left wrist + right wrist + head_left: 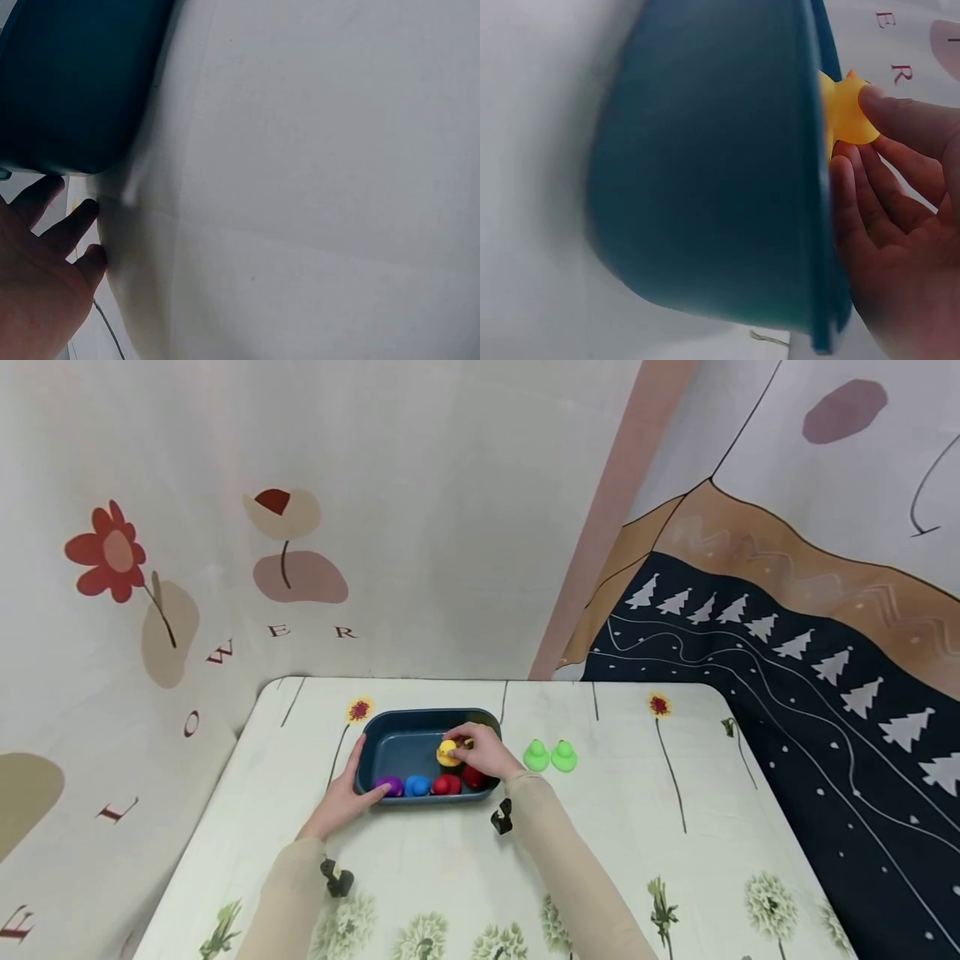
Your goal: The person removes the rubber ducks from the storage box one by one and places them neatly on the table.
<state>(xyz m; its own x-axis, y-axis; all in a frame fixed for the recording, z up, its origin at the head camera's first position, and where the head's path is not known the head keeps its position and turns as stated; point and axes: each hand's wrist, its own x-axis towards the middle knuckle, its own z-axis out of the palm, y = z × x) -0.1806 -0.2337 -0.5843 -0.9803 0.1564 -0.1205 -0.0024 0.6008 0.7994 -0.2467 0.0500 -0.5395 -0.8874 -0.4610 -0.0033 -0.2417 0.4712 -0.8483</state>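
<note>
In the head view a dark blue tub (397, 747) stands on the table. My right hand (483, 750) reaches over its right side and pinches a yellow rubber duck (447, 753) between thumb and fingers. The right wrist view shows the duck's head (855, 112) above the rim. My left hand (341, 802) rests at the tub's front left corner, fingers straight along the outer wall, thumb over the front rim. Along the front inside sit a purple toy (387, 786), a blue toy (417, 786), a red toy (446, 785) and another red toy (472, 777), partly hidden.
Two light green ducks (550, 756) stand side by side to the right of the tub. A white flower-print cloth (600, 827) covers the table. Behind it hangs a printed curtain (450, 527), close to the table's far edge.
</note>
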